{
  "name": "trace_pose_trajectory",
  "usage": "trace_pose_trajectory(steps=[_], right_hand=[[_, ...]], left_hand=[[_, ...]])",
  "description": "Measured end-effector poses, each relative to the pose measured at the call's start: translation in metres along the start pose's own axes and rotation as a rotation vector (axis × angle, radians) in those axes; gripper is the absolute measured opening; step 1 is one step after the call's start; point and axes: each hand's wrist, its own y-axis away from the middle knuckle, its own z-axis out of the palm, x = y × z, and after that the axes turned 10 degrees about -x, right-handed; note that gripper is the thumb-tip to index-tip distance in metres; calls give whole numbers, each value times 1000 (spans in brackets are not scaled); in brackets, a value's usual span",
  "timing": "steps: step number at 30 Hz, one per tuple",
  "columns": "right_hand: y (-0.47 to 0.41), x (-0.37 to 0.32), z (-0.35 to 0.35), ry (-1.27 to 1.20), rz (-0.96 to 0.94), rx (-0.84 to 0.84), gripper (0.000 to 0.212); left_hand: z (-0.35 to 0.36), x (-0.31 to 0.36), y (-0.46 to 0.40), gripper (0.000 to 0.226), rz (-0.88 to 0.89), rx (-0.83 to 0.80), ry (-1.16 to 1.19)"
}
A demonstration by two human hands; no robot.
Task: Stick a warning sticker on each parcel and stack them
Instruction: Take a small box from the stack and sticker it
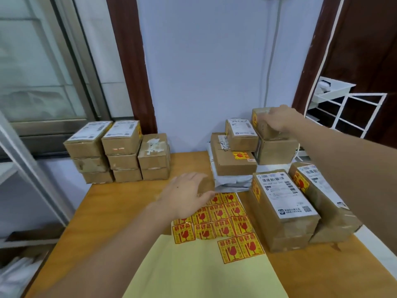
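Observation:
My right hand [279,119] grips a small brown parcel [265,131] from above. The parcel carries a yellow-and-red warning sticker on its left end and sits on top of another box [277,151] in the right-hand stack. My left hand [187,193] hovers open, fingers spread, over the far edge of a sheet of yellow-and-red warning stickers [227,220]. The stickers lie on a pale yellow backing sheet [204,272]. Two long stickered parcels [283,209] lie side by side at the right.
Brown boxes are stacked in three columns [120,151] at the table's back left. More stickered boxes and grey mailer bags [233,162] are piled at the back middle. The wooden table [107,211] meets the wall behind. A white wire rack [348,108] stands at the right.

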Motion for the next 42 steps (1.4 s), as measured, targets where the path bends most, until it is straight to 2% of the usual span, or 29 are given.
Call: trace_pose_trajectory(steps=[3, 5, 13, 18, 25, 29, 31, 34, 37, 38, 42], right_hand=[[28, -19, -5, 23, -132, 122, 63], [46, -40, -7, -26, -237, 170, 62], [122, -163, 1, -110, -495, 129, 58], [140, -252, 29, -98, -594, 25, 65], [122, -350, 74, -119, -522, -158, 82], [103, -382, 91, -141, -490, -224, 103], [85, -393, 100, -158, -498, -253, 106], [74, -403, 106, -120, -540, -304, 89], [76, -406, 108, -57, -587, -370, 45], [75, -406, 109, -77, -573, -368, 44], [79, -405, 123, -102, -494, -316, 82]], left_hand=[[-7, -12, 24, 67, -22, 14, -2], [-17, -23, 44, 68, -47, 47, -12], [-73, -101, 110, 62, -188, 259, -22], [-100, -165, 121, 61, -353, 368, 222], [-136, -229, 97, 66, -478, 432, 355], [-142, -243, 64, 66, -511, 405, 327], [-142, -245, 48, 66, -514, 395, 313], [-139, -249, 30, 69, -523, 364, 303], [-135, -257, 17, 73, -568, 294, 242], [-134, -259, 14, 75, -585, 274, 233], [-131, -265, 12, 80, -630, 230, 220]])
